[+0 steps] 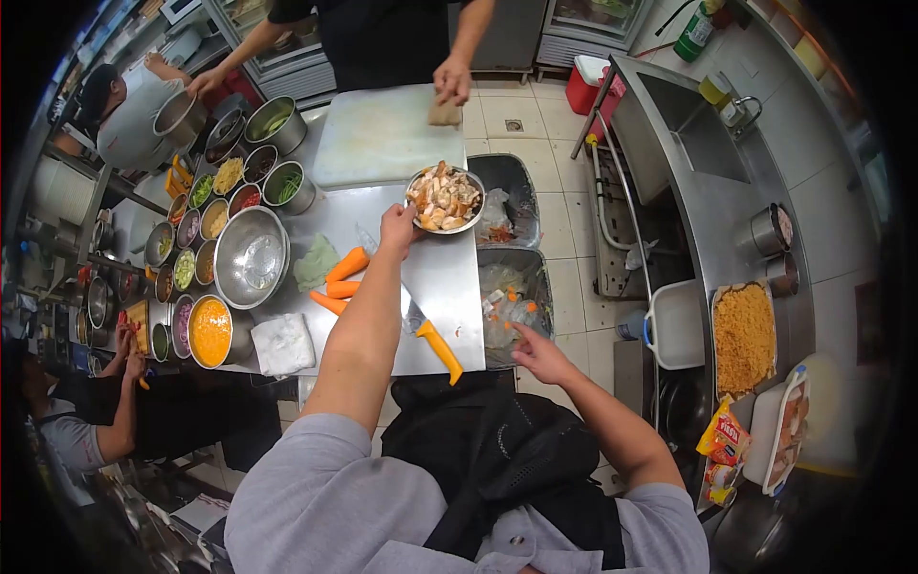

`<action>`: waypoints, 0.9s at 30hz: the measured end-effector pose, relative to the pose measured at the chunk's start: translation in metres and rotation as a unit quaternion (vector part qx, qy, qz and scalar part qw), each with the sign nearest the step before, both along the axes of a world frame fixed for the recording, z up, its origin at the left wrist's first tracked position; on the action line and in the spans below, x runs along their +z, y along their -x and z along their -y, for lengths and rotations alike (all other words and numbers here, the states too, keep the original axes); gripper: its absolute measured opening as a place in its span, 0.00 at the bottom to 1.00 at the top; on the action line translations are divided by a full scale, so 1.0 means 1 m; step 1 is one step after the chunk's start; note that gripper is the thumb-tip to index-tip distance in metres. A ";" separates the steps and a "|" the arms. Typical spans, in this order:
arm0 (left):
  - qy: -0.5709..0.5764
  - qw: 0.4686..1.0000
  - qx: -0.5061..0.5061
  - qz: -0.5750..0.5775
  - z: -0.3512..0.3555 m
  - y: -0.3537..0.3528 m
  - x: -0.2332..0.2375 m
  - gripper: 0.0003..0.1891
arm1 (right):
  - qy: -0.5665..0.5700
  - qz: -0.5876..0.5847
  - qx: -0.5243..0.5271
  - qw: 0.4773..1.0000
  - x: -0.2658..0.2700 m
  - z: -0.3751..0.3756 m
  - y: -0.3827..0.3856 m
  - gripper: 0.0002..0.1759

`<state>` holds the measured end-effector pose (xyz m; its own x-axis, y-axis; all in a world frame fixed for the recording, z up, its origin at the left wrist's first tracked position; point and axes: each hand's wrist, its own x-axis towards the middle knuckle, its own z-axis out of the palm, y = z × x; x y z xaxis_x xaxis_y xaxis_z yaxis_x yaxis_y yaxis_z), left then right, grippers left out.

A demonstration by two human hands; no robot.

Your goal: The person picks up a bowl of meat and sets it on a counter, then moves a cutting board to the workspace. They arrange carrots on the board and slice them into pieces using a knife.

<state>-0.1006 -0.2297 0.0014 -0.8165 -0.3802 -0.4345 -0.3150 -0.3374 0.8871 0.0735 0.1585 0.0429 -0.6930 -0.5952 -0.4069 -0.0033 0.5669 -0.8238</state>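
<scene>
My left hand (pixel 400 231) grips the near left rim of a metal bowl (pixel 445 230) heaped with browned chopped pieces that look like cooked meat (pixel 442 195). The bowl is at the right edge of the steel table (pixel 440 277). My right hand (pixel 540 354) is beside a bin (pixel 542 277), holding nothing, its index finger stretched out. Under and beside my left forearm lie several carrots (pixel 349 263), partly hidden. A knife with a yellow handle (pixel 440 352) rests near the front edge. Left of the carrots are a green cloth (pixel 316 262) and a folded white cloth (pixel 284 344).
An empty metal bowl (pixel 251 258) and several containers of cut vegetables stand on the left. Across the table a co-worker's hand (pixel 453 80) wipes a white cutting board (pixel 375 139). A sink (pixel 684 124) and a tray of orange-brown food (pixel 745 337) are on the right.
</scene>
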 end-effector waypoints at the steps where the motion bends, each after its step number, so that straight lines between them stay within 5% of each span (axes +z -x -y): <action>1: 0.104 0.994 -0.017 -0.009 0.006 0.003 -0.022 0.09 | -0.001 -0.007 -0.026 1.000 0.001 -0.020 0.001 0.38; 3: 0.259 0.965 -0.017 -0.030 0.007 -0.002 -0.026 0.13 | -0.002 -0.023 -0.054 0.998 0.008 -0.045 0.010 0.37; 6: 0.212 0.973 -0.013 -0.089 0.006 -0.033 0.011 0.15 | 0.029 -0.007 -0.093 0.995 0.032 -0.063 0.017 0.33; 12: 0.261 0.925 -0.216 -0.171 -0.019 -0.111 0.223 0.15 | 0.333 0.039 -0.171 0.926 0.196 -0.016 -0.004 0.31; 16: 0.191 0.890 -0.345 -0.229 -0.042 -0.161 0.335 0.15 | 0.457 -0.072 -0.245 0.852 0.274 0.026 -0.075 0.34; 18: 0.140 0.880 -0.379 -0.250 -0.050 -0.187 0.373 0.15 | 0.455 -0.236 -0.328 0.793 0.288 0.032 -0.117 0.39; 21: 0.097 0.886 -0.363 -0.273 -0.058 -0.225 0.387 0.15 | 0.406 -0.285 -0.397 0.772 0.304 0.058 -0.182 0.41; 24: 0.065 0.882 -0.379 -0.271 -0.058 -0.249 0.395 0.16 | 0.490 -0.409 -0.289 0.713 0.316 0.050 -0.207 0.37; 25: 0.052 0.881 -0.383 -0.273 -0.061 -0.255 0.396 0.17 | 0.444 -0.003 -0.165 0.880 0.345 0.007 -0.224 0.37; 26: 0.048 0.877 -0.390 -0.275 -0.061 -0.261 0.398 0.17 | 0.314 0.407 -0.007 0.858 0.361 -0.015 -0.243 0.37; 27: 0.048 0.874 -0.397 -0.275 -0.064 -0.267 0.400 0.16 | 0.288 0.402 -0.005 0.869 0.371 -0.015 -0.259 0.37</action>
<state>0.1665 -0.1658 0.4014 -0.9152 0.3877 0.1102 0.0674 -0.1224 0.9902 0.3324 0.1733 0.4138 -0.3292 -0.8564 -0.3977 0.7064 0.0561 -0.7056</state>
